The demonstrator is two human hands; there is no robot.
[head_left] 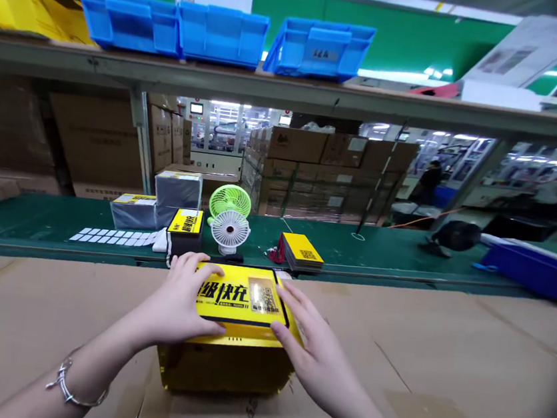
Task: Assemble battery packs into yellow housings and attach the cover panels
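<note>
In front of me a yellow bin [225,367] stands on the cardboard-covered bench, and a flat yellow panel [223,290] with black Chinese lettering and a QR code covers its top. My left hand [181,305] grips the panel's left end, thumb along the near edge and fingers over the far side. At the right end my right hand [311,337] curls its fingers and thumb around the corner. Whether the panel is fixed to the bin cannot be made out. Just behind are a black box with a yellow top [186,225] and a stack of yellow panels [304,251].
A white fan [230,230] and a green fan [229,200] stand on the green surface behind. Plastic-wrapped boxes [177,194] and a sheet of white labels [114,237] lie to the left. Overhead, a shelf [302,92] carries blue bins [222,35]. A blue tray [533,268] sits at right.
</note>
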